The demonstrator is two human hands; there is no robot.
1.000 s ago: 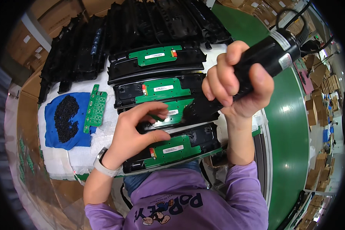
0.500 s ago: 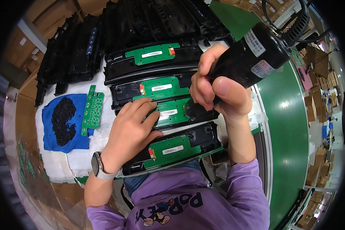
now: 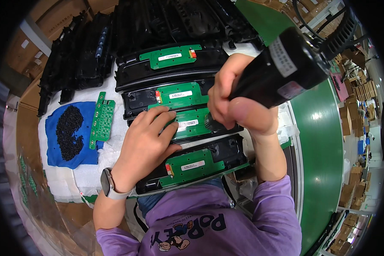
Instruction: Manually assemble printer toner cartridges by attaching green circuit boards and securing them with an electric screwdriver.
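Note:
My right hand (image 3: 243, 102) is wrapped around a black electric screwdriver (image 3: 269, 77), tilted with its tip down at the right end of a green circuit board (image 3: 187, 123). That board lies in a long black plastic housing, and the exact contact point is hidden. Across the left part of the same board my left hand (image 3: 147, 141) lies with its fingers spread, holding nothing. Just beyond is another housing with a circuit board (image 3: 179, 94), and nearer my body sits one more board (image 3: 194, 165) in its black tray.
Small black screws (image 3: 70, 132) are heaped on a blue cloth (image 3: 89, 158) at the left, beside a loose green board (image 3: 102, 121). A further housing (image 3: 170, 57) and stacked black plastic parts (image 3: 170, 21) fill the far side. A cable (image 3: 296, 13) rises from the screwdriver.
The screwdriver's rear end has dipped slightly toward me, and my right hand has shifted a little with it. My left hand stays on the same board.

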